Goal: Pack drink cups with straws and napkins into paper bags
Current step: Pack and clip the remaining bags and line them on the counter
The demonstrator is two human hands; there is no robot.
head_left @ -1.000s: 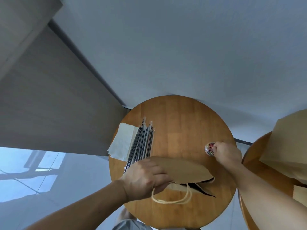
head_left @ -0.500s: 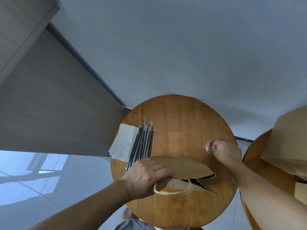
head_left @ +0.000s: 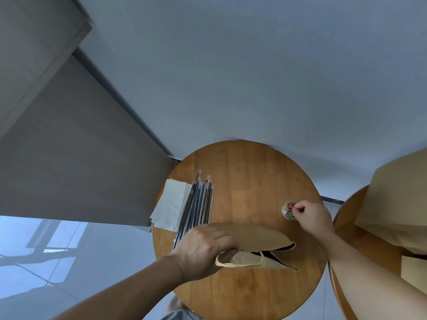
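A brown paper bag (head_left: 254,236) stands on the round wooden table (head_left: 249,176), its top edges pressed together. My left hand (head_left: 203,250) grips the bag's top near its cream handle loop (head_left: 240,264). My right hand (head_left: 312,213) pinches a coloured clip at the mouth of a small clear jar of paper clips (head_left: 288,210) at the table's right edge. Wrapped black straws (head_left: 198,204) lie in a bundle at the left, beside a stack of white napkins (head_left: 171,204). No cup is visible; the bag's inside is hidden.
A second wooden table (head_left: 344,227) at the right carries more brown paper bags (head_left: 397,204). A grey wall and a dark panel rise behind the table. Glossy floor tiles show at the lower left.
My left hand has drawn the bag's top closer together and shifted the handle loop up. My right hand stays at the clip jar, fingers now pinching a clip.
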